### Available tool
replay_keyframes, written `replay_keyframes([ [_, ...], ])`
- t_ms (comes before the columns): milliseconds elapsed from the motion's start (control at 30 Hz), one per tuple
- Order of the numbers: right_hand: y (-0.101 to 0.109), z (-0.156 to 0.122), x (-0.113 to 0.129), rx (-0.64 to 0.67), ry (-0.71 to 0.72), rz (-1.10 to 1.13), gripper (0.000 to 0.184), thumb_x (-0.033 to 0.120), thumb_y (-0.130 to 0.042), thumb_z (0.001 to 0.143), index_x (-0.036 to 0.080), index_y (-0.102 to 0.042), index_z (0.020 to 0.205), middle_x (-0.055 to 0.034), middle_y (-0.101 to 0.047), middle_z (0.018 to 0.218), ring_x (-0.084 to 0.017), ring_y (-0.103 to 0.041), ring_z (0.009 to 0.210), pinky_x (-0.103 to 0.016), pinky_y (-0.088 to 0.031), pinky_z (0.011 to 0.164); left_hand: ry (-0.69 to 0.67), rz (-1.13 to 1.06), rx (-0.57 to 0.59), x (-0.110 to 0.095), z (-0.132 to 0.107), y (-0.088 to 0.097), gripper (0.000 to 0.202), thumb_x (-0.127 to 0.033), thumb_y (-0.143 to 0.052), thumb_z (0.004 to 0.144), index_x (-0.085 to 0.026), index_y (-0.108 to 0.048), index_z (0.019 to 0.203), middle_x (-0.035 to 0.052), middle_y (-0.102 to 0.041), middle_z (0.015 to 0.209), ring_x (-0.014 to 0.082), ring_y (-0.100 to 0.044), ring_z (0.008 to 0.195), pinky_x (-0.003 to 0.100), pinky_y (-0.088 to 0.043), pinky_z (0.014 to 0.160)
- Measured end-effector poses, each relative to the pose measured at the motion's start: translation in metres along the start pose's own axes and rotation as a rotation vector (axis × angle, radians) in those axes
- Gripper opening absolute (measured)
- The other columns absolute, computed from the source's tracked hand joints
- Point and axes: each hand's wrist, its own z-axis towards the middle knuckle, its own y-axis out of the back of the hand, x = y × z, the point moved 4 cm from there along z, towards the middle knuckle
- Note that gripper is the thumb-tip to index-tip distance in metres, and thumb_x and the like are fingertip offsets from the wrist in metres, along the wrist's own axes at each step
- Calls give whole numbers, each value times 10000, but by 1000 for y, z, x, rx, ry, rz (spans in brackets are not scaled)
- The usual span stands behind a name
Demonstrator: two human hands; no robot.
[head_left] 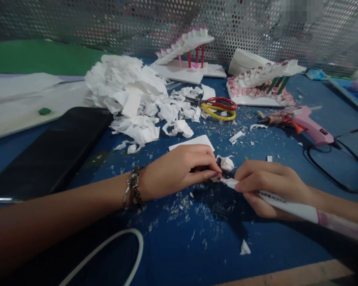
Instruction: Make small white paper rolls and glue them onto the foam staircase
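Observation:
In my right hand [271, 188] is a white acrylic paint marker [302, 209] with a pinkish rear end, held like a pen. Its tip points left and meets a small whitish piece with dark red marks [216, 178]. My left hand [181, 169], with a chain bracelet at the wrist, pinches that piece between thumb and fingertips; most of it is hidden. Just beyond the fingertips lies a crumpled scrap of white paper [226, 163]. A flat white card [193, 142] shows behind my left hand.
Behind are a heap of torn white paper [122, 81], scissors [219, 108] with red and yellow handles, and two stair-shaped models [183, 43] [262, 79]. A pink glue gun [312, 123] with a black cord lies right, a black phone-like slab [52, 149] left. A white cable [137, 234] loops in front.

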Motion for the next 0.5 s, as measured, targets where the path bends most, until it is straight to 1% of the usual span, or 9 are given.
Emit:
replay_keyframes([
  [67, -1, -1, 1, 4, 19, -34, 108, 61, -442, 740, 161, -480, 754, -33, -547, 695, -87, -490, 606, -199, -405, 542, 2, 5, -1, 0, 0, 0, 145, -208, -503, 846, -158, -637, 873, 27, -614, 842, 114, -559, 783, 188, -419, 689],
  [167, -1, -2, -1, -32, -15, -56, 113, 62, -427, 745, 164, -475, 738, -27, -533, 678, -84, -465, 589, -201, -389, 533, 1, 15, -3, 0, 0, 0, 151, -216, -493, 851, -161, -632, 874, 28, -614, 845, 115, -560, 780, 193, -423, 688],
  [233, -1, -3, 0, -49, -9, -53, 110, 68, -428, 750, 167, -476, 751, -24, -530, 686, -83, -457, 592, -201, -383, 535, -1, 13, -2, 0, 0, 0, 147, -211, -498, 849, -159, -632, 875, 29, -612, 849, 114, -560, 782, 192, -424, 690],
  [367, -2, -2, 2, 12, 21, -121, 103, 69, -448, 743, 169, -473, 743, -28, -539, 687, -93, -481, 610, -202, -378, 528, -8, 12, -3, 0, 0, 0, 144, -205, -508, 844, -147, -635, 878, 30, -608, 848, 112, -558, 782, 192, -424, 691],
  [500, 0, -3, 2, -12, 19, -123, 108, 66, -439, 748, 170, -466, 749, -31, -535, 701, -94, -480, 618, -203, -376, 531, -6, 10, -6, 0, 0, 0, 148, -216, -503, 847, -154, -636, 865, 25, -612, 839, 113, -560, 777, 193, -425, 686],
])
